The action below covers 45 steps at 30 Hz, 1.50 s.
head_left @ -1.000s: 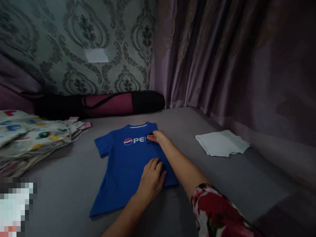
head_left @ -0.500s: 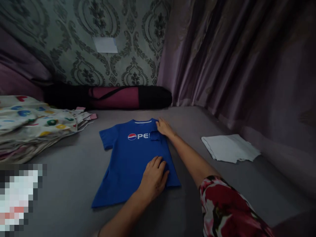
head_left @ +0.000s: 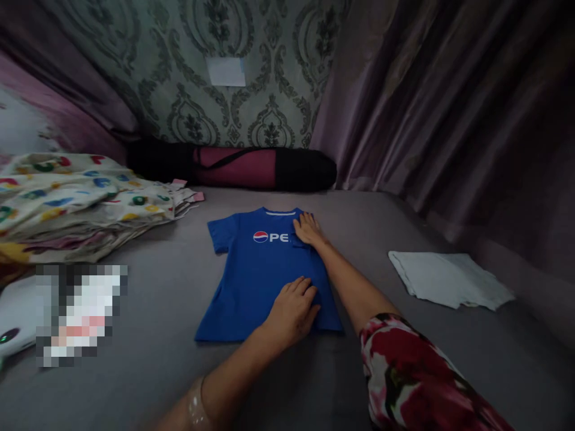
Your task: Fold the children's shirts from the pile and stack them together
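A small blue T-shirt [head_left: 256, 269] with a white printed logo lies flat on the grey surface [head_left: 148, 311], its right sleeve folded in over the chest. My left hand [head_left: 294, 308] rests palm down on the shirt's lower right part, fingers stretched flat. My right hand [head_left: 306, 229] lies flat on the folded-in sleeve near the collar, covering the end of the logo. My right arm wears a red floral sleeve [head_left: 413, 377].
A stack of folded patterned cloths [head_left: 85, 203] lies at the left. A folded white cloth [head_left: 449, 278] lies at the right. A black and maroon rolled bag [head_left: 238, 169] rests against the patterned wall; a curtain [head_left: 449, 108] hangs at the right. A blurred patch [head_left: 76, 314] sits lower left.
The view has shifted, so everything sits further right. My right hand has gone from pinching the folded sleeve to lying flat on it. My left hand has stayed on the shirt.
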Motion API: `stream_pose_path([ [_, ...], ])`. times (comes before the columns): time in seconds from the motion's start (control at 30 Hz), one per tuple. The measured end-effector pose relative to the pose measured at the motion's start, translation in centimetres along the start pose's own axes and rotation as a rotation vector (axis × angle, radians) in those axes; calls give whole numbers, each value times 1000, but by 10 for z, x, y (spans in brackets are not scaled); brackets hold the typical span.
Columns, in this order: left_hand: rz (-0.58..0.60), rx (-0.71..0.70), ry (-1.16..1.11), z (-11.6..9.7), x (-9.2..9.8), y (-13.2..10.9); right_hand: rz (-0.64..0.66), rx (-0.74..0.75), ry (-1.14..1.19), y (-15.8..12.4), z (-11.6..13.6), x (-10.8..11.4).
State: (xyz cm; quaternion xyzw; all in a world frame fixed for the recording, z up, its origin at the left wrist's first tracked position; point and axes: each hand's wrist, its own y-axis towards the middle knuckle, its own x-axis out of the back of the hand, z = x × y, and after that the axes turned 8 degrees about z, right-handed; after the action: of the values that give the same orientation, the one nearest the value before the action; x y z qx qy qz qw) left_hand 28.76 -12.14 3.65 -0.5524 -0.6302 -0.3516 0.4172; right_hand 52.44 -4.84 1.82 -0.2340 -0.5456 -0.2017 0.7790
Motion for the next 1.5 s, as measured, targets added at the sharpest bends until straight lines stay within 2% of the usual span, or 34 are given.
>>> stream_pose_path([
  [0.13,14,13,-37,4,10,-6,-59,30,-1,-12,1,4],
  [0.4,57,38,40,1,9,-5,-42,37,-103,-25,12,-21],
  [0.53,53,30,36,4,10,-5,2,65,-30,-23,8,-14],
  [0.63,28,2,-50,11,12,-5,30,81,78,-30,-2,-7],
  [0.73,5,37,-152,20,18,-4,25,107,111,-54,-15,-10],
  [0.83,-20,141,-206,28,24,-4,45,179,52,-92,-24,-18],
  [0.93,-24,191,-218,32,28,-5,84,219,-18,-135,-25,-25],
  [1.07,-15,188,-202,34,31,-14,163,292,-56,-183,-19,-24],
  [1.17,-40,211,-187,43,35,-31,244,337,-45,-210,-15,-17],
  [1.27,-113,288,-189,61,43,-58,309,388,-56,-232,-14,-11],
  [1.37,-197,406,-192,83,50,-88,301,457,-109,-252,-12,-3],
  [1.43,-242,490,-204,95,52,-103,293,505,-159,-260,-5,8],
  [1.5,-281,569,-218,105,52,-114,345,524,-224,-262,10,27],
])
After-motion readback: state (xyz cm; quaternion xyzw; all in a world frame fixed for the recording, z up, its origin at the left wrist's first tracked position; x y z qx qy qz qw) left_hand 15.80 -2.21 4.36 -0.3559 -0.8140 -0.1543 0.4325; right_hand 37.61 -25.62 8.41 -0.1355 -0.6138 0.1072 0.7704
